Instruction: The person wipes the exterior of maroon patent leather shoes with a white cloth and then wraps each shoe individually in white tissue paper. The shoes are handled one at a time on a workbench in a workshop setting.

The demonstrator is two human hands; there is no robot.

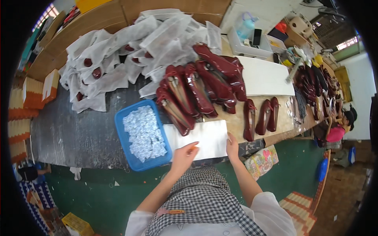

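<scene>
A flat white sheet [212, 137], single or stacked, lies at the table's front edge before me. My right hand [232, 147] grips its right edge, thumb on top. Over its left part hovers my left hand [184, 156], fingers loosely bent and apart, with nothing visible in them. Left of that hand is a blue plastic basket [132, 159] full of small clear packets [143, 133] with bluish print. Just beyond the sheet, glossy dark red flat shoes [201, 92] with bows are heaped. Several more such shoes [262, 120] stand to the right.
Thin white bags [157, 35] with red shoes inside pile up at the back left. A white bin [248, 47] with a bottle and phone stands at the back right. A patterned bag [262, 162] hangs off the front edge. Another person [338, 131] is far right.
</scene>
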